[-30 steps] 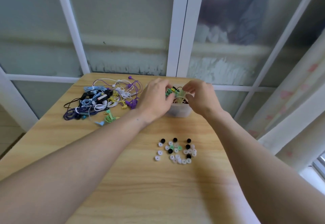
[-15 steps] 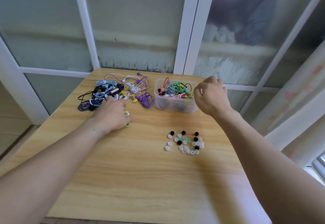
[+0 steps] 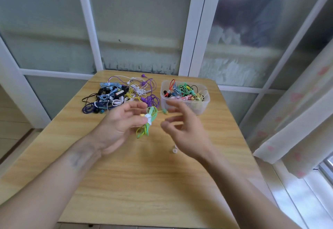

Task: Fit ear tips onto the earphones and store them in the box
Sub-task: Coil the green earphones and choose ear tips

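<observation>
Wooden worktop (image 3: 144,183) by frosted windows. Left hand (image 3: 119,124) pinches a coiled green earphone bundle (image 3: 146,123) in mid-air, fingers curled round it. Right hand (image 3: 183,131) just beside it, fingers loosely bent; blur hides whether they hold its thin cable. Clear box (image 3: 185,98) of earphones behind. Tangled earphone pile (image 3: 120,93) far left. One white ear tip (image 3: 174,150) under right hand.
</observation>
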Motion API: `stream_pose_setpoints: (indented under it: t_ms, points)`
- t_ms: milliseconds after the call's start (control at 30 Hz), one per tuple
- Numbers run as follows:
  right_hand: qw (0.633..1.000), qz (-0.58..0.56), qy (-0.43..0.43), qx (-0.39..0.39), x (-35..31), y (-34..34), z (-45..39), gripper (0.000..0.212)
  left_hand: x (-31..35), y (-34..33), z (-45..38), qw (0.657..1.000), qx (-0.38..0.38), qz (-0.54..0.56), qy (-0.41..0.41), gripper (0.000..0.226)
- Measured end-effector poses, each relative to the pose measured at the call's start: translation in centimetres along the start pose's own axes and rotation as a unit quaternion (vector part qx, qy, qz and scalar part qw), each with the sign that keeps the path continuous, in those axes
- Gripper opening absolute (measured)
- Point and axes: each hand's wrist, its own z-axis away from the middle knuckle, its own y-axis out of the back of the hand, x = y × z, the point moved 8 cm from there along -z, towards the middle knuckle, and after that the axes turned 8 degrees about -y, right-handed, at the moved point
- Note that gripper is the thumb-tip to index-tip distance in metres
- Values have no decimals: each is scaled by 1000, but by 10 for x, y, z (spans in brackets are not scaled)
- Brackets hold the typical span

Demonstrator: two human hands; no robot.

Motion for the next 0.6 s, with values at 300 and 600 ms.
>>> stream_pose_setpoints:
  t_ms: [300,600]
  points:
    - [1000,17,-12,-10,15,-7,30,16,-27,-38,33,991,-60,57,102,56]
    - [998,52,33,29,23,18,37,13,-45,-50,40,987,-44,-102,115,18]
